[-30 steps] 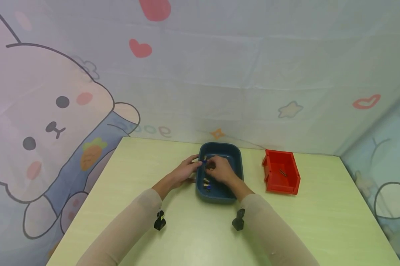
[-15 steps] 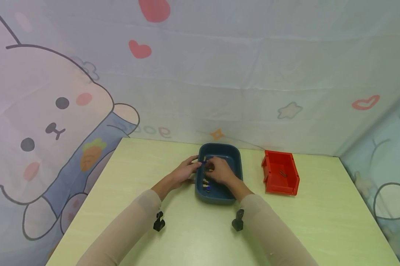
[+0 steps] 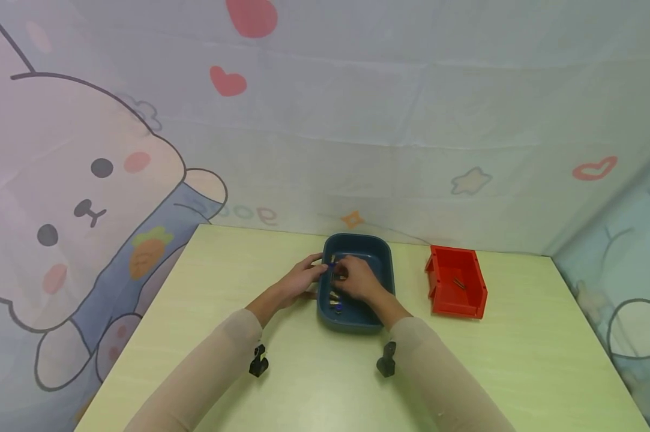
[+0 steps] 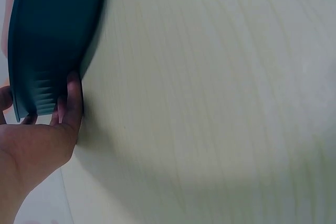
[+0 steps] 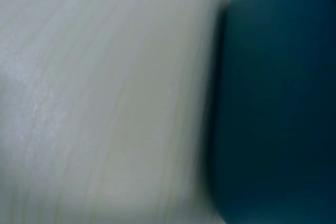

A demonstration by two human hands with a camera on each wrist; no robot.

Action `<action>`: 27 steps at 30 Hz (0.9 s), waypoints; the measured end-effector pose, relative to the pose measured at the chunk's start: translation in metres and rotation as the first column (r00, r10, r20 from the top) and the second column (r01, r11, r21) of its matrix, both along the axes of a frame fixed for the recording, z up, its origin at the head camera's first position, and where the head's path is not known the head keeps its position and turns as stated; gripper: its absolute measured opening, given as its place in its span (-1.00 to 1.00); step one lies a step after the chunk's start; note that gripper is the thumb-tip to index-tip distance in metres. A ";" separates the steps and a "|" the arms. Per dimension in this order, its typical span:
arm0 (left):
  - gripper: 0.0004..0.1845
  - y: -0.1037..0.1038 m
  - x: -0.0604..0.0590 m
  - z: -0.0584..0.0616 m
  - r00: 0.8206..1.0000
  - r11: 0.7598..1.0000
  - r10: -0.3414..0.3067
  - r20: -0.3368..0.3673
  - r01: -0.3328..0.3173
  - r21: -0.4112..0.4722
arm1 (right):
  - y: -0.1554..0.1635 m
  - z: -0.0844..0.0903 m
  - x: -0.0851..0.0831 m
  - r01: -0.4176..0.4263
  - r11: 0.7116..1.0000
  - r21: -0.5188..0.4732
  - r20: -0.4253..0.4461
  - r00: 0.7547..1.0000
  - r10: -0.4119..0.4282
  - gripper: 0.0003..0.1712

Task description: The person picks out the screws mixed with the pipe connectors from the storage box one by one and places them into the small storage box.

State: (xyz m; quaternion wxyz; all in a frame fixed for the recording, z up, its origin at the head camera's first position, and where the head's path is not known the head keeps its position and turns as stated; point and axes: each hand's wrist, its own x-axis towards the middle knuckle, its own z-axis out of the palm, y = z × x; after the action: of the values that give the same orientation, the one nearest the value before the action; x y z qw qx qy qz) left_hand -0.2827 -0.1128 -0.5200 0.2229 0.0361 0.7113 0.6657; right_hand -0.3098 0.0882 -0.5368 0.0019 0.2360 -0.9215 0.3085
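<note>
A dark blue tray (image 3: 381, 264) stands mid-table with several small metal and blue parts (image 3: 335, 302) in it. My left hand (image 3: 297, 281) holds the tray's left rim. Its thumb presses on the outer wall (image 4: 52, 40) in the left wrist view, with the left hand's (image 4: 37, 148) fingers over the edge. My right hand (image 3: 359, 279) is inside the tray, fingers curled, pinching a small blue part (image 3: 332, 263) near the left fingertips. The right wrist view shows only the tray's outer wall (image 5: 278, 108) and the table; that hand is out of frame.
A red bin (image 3: 457, 297) with a small dark part (image 3: 458, 282) inside stands right of the tray. The pale green table (image 3: 519, 360) ends at a cartoon-print cloth wall at the back and sides.
Both hands stay at the tray; only the right hand's fingers shift slightly around the small blue part.
</note>
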 end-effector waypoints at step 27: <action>-0.38 -0.001 0.001 -0.001 1.000 1.000 -0.017 -0.016 0.017 0.005 | -0.001 -0.006 -0.005 0.035 0.999 -0.005 0.027 0.999 -0.035 -0.70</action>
State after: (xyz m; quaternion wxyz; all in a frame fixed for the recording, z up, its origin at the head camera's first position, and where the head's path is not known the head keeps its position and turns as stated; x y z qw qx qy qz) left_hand -0.2818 -0.1141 -0.5212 0.2229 0.0478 0.7111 0.6651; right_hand -0.3143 0.0872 -0.5425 -0.0045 0.2158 -0.9245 0.3141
